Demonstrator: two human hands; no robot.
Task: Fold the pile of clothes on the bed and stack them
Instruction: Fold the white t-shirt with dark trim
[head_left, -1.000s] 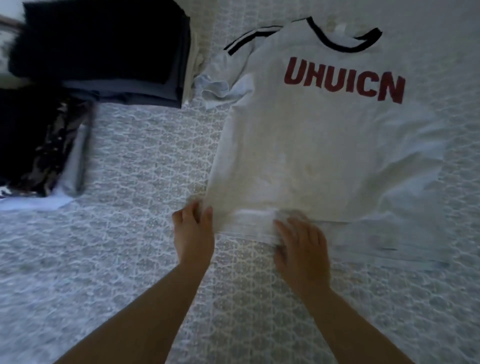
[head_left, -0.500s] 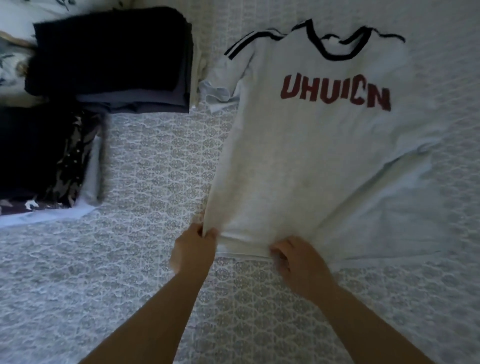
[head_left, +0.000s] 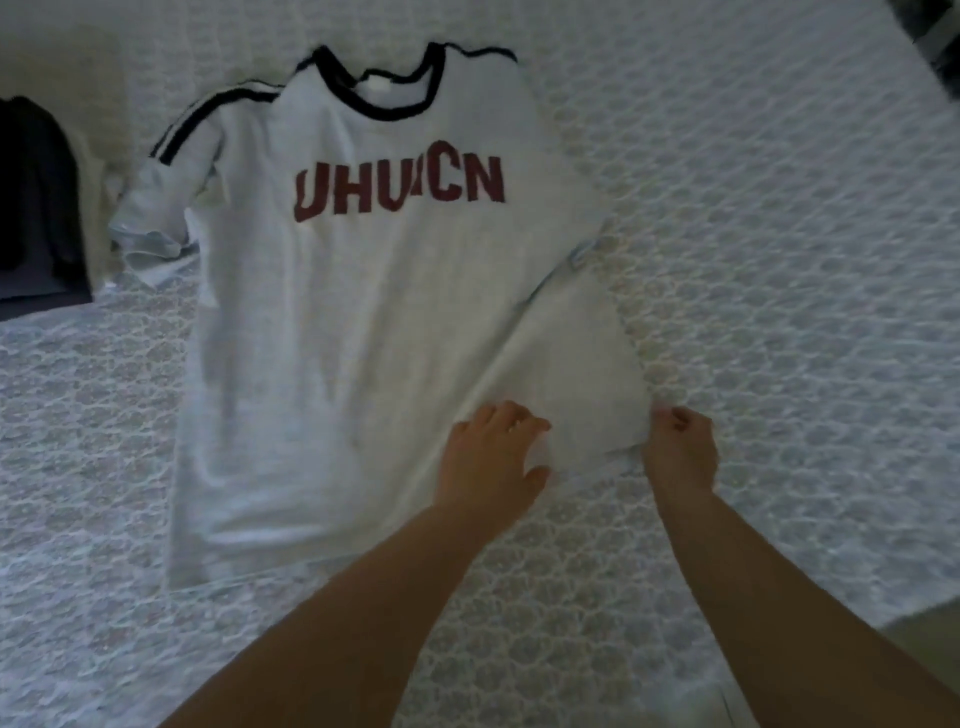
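Fingers of the left hand (head_left: 491, 457) are lying spread and fairly straight, pressing on the lower right part of the white T-shirt (head_left: 332, 332). Right hand (head_left: 678, 449) is curling at the shirt's right hem corner, pinching the fabric. Shirt is lying front-up on the patterned bedspread (head_left: 779, 260). Dark folded clothes (head_left: 36, 208) are sitting at far left.

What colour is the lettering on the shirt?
Dark red, on the white T-shirt; clearest in the head view.
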